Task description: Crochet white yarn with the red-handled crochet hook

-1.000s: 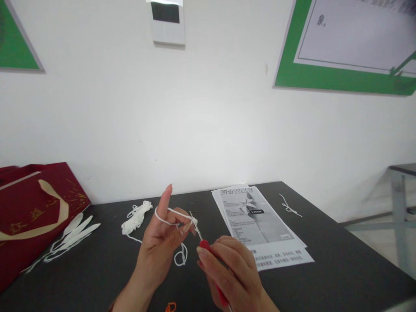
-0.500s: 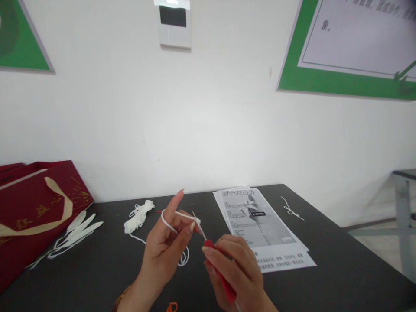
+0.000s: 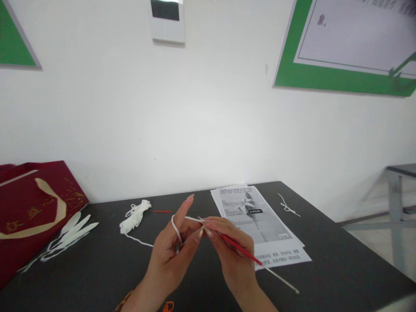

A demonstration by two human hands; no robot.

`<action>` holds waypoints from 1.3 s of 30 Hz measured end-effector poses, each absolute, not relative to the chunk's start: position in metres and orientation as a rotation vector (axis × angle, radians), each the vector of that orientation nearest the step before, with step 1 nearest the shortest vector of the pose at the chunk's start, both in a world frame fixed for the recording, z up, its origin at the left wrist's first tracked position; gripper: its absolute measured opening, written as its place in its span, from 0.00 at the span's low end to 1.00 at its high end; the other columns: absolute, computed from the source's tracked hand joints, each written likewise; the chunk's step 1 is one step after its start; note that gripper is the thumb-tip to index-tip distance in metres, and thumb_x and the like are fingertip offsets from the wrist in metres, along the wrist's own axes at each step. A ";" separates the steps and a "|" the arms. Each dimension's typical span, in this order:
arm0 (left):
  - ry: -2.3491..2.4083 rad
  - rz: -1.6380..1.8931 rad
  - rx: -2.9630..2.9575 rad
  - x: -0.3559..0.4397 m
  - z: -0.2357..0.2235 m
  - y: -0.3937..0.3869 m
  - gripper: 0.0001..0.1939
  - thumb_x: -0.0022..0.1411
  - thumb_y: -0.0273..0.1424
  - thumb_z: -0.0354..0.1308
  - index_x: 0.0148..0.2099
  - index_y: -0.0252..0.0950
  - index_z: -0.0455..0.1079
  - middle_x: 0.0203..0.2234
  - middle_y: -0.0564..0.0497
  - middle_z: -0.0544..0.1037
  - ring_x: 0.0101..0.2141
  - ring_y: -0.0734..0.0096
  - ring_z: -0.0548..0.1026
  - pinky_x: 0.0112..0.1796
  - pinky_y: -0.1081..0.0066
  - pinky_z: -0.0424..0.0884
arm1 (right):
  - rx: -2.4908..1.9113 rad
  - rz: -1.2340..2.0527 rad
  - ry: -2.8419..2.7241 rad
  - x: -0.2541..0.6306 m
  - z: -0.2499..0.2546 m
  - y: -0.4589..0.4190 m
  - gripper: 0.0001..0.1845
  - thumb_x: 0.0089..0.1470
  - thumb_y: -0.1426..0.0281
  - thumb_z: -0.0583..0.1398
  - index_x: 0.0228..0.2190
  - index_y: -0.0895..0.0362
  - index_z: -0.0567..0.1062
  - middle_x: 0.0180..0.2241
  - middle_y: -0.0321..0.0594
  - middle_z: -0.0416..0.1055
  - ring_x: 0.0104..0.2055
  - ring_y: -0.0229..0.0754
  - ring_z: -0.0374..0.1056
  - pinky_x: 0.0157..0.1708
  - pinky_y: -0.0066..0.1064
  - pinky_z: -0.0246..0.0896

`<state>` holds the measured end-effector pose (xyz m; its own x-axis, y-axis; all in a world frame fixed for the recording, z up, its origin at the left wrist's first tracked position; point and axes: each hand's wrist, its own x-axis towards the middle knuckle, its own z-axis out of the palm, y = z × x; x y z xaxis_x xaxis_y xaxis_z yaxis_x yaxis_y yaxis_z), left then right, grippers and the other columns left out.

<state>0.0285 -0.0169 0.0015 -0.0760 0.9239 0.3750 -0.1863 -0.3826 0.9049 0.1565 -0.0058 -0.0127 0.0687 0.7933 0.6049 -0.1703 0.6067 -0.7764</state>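
White yarn [image 3: 176, 229] loops round the raised index finger of my left hand [image 3: 172, 247], whose thumb pinches the yarn near the fingertips. My right hand [image 3: 232, 249] meets it there, thumb and fingers closed. In it lies a crochet hook [image 3: 240, 248] with a red handle, its bare metal end pointing down to the right. The small bit of work between the fingertips is mostly hidden. From my left hand the strand runs back to a white yarn skein [image 3: 135, 216] on the table.
White crocheted petals [image 3: 69, 234] lie beside a dark red gift bag [image 3: 29, 216] at the left. Printed sheets [image 3: 282, 258] are behind my right hand, with a short white yarn piece [image 3: 287, 206] farther right. A red needle-like tool [image 3: 161, 211] and an orange stitch marker [image 3: 168, 306] rest on the black table [image 3: 325, 277].
My right hand has moved up and left to meet my left fingertips. The crochet hook has swung, its rear end now pointing right. The view has shifted slightly.
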 end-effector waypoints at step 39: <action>0.429 0.956 0.494 0.009 0.018 0.011 0.16 0.62 0.38 0.52 0.39 0.30 0.73 0.30 0.46 0.70 0.26 0.71 0.70 0.16 0.79 0.60 | -0.658 1.541 -1.660 0.194 0.017 0.027 0.04 0.43 0.71 0.69 0.26 0.58 0.83 0.21 0.39 0.77 0.15 0.30 0.60 0.13 0.21 0.53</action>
